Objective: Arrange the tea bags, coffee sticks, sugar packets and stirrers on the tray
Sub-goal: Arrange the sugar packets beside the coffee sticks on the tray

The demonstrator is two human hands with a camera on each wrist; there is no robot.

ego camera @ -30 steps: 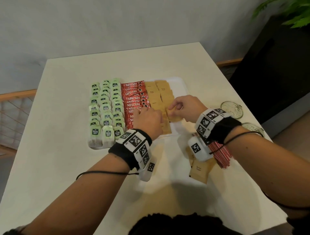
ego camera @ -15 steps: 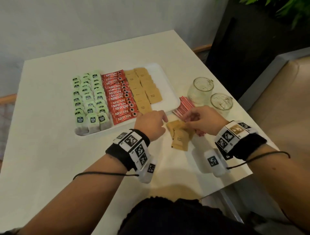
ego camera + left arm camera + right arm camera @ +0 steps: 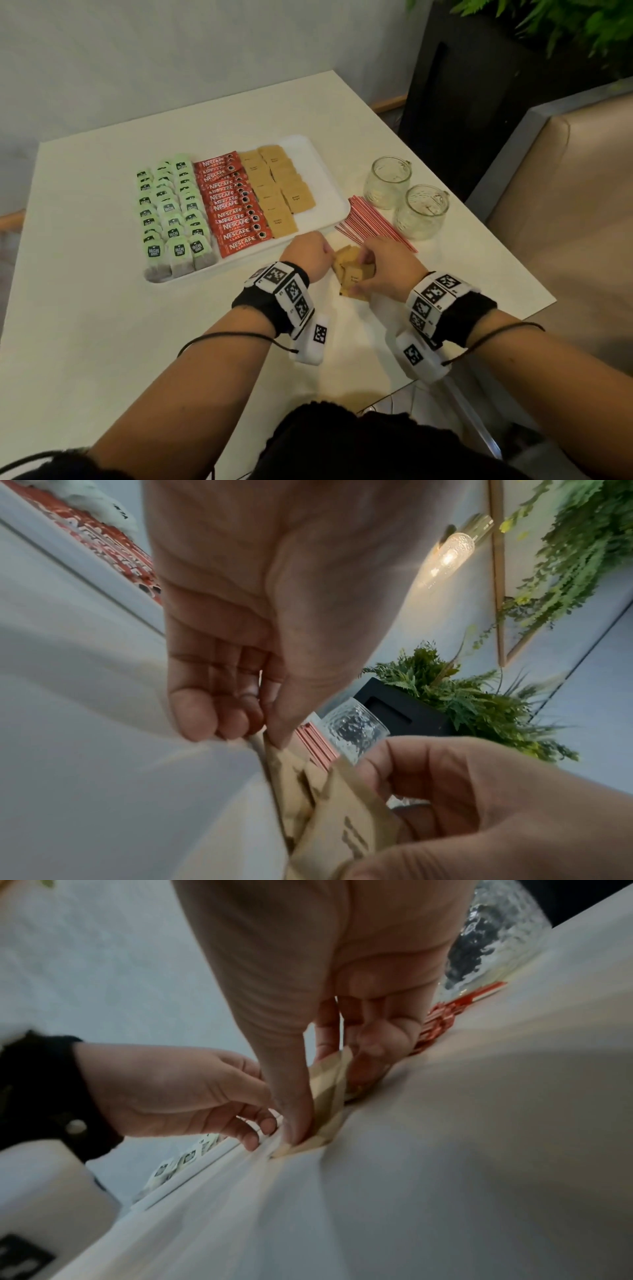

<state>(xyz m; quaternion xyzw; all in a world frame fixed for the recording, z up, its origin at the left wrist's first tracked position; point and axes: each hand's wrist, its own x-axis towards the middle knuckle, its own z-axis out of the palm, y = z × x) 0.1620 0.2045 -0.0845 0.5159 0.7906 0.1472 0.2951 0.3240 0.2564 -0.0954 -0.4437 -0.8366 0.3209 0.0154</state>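
Note:
A white tray (image 3: 329, 178) holds rows of green tea bags (image 3: 171, 209), red coffee sticks (image 3: 233, 205) and brown sugar packets (image 3: 277, 185). Just in front of the tray, a loose pile of brown sugar packets (image 3: 352, 274) lies on the table between my hands. My left hand (image 3: 330, 255) pinches the pile's left edge with thumb and curled fingers (image 3: 205, 723). My right hand (image 3: 364, 260) grips packets (image 3: 330, 1093) from the right, thumb on one side and fingers on the other. Red-and-white stirrers (image 3: 373, 222) lie on the table right of the tray.
Two ribbed glass jars (image 3: 387, 181) (image 3: 421, 212) stand right of the stirrers, near the table's right edge. A beige padded seat (image 3: 565, 205) and a black planter with green leaves (image 3: 462, 85) are beyond that edge. The tray's right part is bare.
Both hands have come back off the tray's sugar rows to the loose pile on the table and closed on it. The head view has swung right, showing jars and stirrers.

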